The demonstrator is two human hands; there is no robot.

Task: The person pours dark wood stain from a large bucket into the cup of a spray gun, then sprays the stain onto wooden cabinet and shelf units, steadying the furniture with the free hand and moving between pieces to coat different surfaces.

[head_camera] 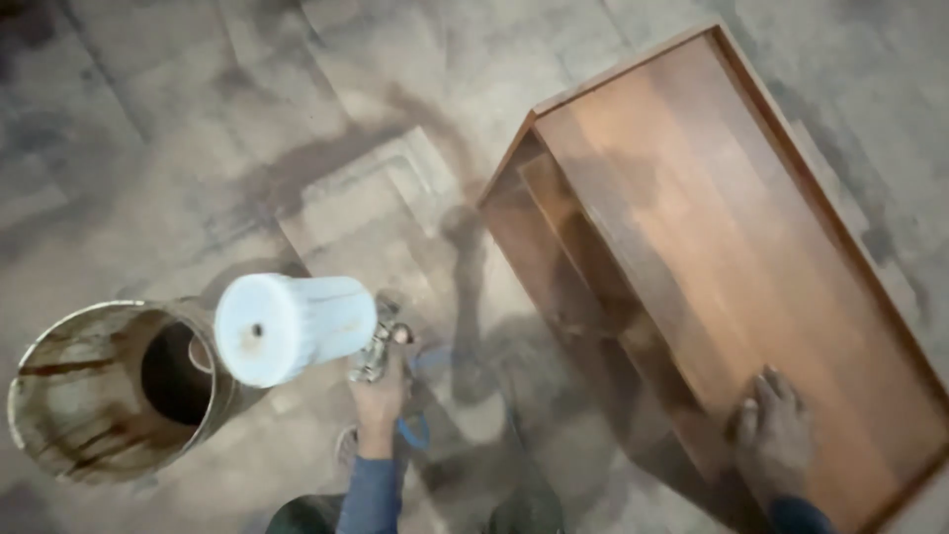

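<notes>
1. The floor (198, 119) fills most of the head view – grey concrete, blotched with dark stains and pale rectangular patches of overspray.
2. A wooden cabinet (732, 247) lies on its back on the floor at the right, reddish-brown and glossy, with a raised rim round its broad upper panel. Its open side, facing left, shows a shelf inside in shadow.
3. A metal drum (79, 405) stands at the lower left, close beside the sprayer. Its top is rusty and streaked with dark runs, and a round dark hole opens in it (the inside cannot be made out).
4. A spray gun (381, 346) is held up in the middle of the view, between the drum and the cabinet and well clear of the panel. Its pale blue-white cup (292, 326) is tilted over to the left, so that the capped end points toward the drum and overlaps its rim in the picture.
5. The right hand (776, 430) lies flat on the cabinet's panel near its lower end – fingers spread, palm down, holding nothing.
6. The left hand (381, 400), in a blue sleeve, has its grip wrapped tight about the gun's handle below the metal body.
7. A thin blue hose (415, 430) loops just beside that wrist.
</notes>
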